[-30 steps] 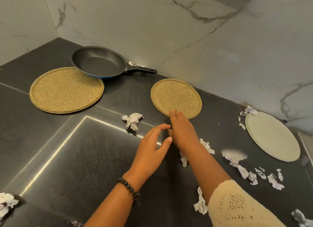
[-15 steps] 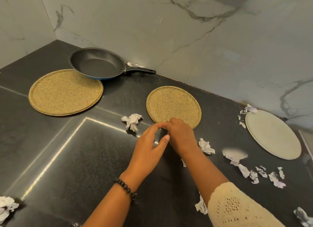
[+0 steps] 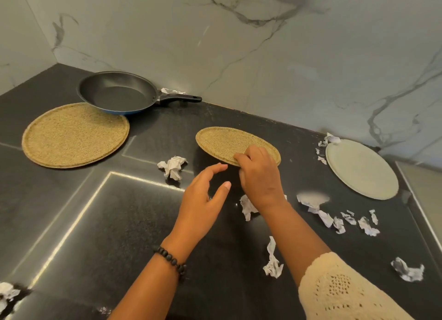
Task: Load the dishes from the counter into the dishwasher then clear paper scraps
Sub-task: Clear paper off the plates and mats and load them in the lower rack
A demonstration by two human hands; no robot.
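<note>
The frying pan [image 3: 117, 93] holds nothing. Right of it, the right hand [image 3: 259, 176] pinches the small speckled plate [image 3: 229, 142] (near edge hidden); the left hand [image 3: 201, 200] hovers, fingers spread.

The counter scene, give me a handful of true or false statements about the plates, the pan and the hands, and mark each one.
1. The right hand grips the near edge of the small speckled plate, which is tilted up off the counter. True.
2. The left hand holds a crumpled paper scrap. False: it is open and empty, beside the right hand.
3. The frying pan rests partly on the large speckled plate. True.
4. The pale plate is stacked on the small speckled plate. False: it lies alone at the right, near the wall.
5. The paper scraps are all cleared. False: a crumpled scrap and others lie on the counter.
</note>
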